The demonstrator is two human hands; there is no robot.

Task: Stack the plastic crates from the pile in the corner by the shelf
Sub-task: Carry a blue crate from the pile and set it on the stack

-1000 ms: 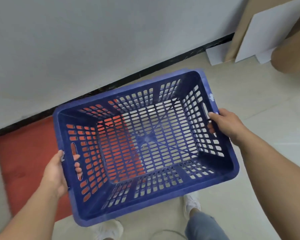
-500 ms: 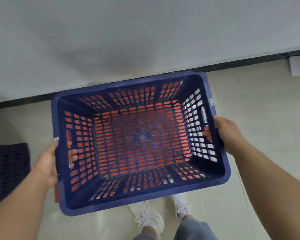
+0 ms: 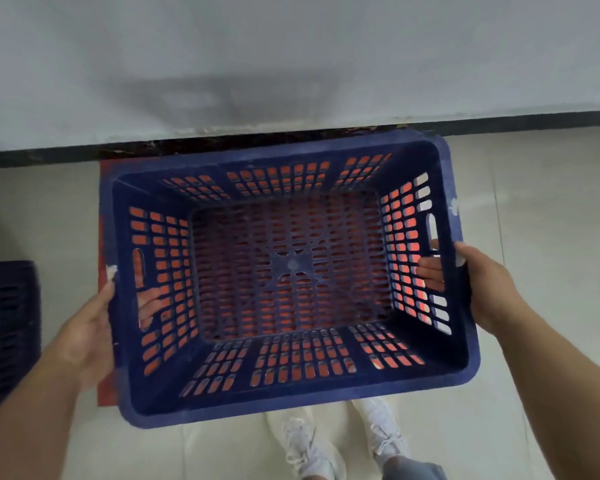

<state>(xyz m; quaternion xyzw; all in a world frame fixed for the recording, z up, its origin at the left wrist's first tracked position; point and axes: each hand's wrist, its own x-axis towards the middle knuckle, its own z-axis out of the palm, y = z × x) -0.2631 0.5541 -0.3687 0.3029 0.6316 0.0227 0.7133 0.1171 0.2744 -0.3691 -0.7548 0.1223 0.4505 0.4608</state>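
I hold a dark blue slotted plastic crate [image 3: 291,400] open side up, above the floor in front of the wall. My left hand [image 3: 87,337] grips its left handle slot, fingers showing through the wall. At the right handle slot, my right hand [image 3: 482,289] grips the same way. Directly beneath the crate lies a red crate or mat [image 3: 103,393]; red shows through the slots and along the left edge. Its shape is mostly hidden.
Another dark blue slotted crate [image 3: 7,327] sits on the floor at the left edge. A white wall [image 3: 291,64] with a black baseboard runs just behind. My white shoes [image 3: 340,441] stand on the pale tiled floor below the crate.
The view swung left and the held crate came over the red thing, which now sits squarely under it. The second blue crate at the left came into sight. Both grips are unchanged.
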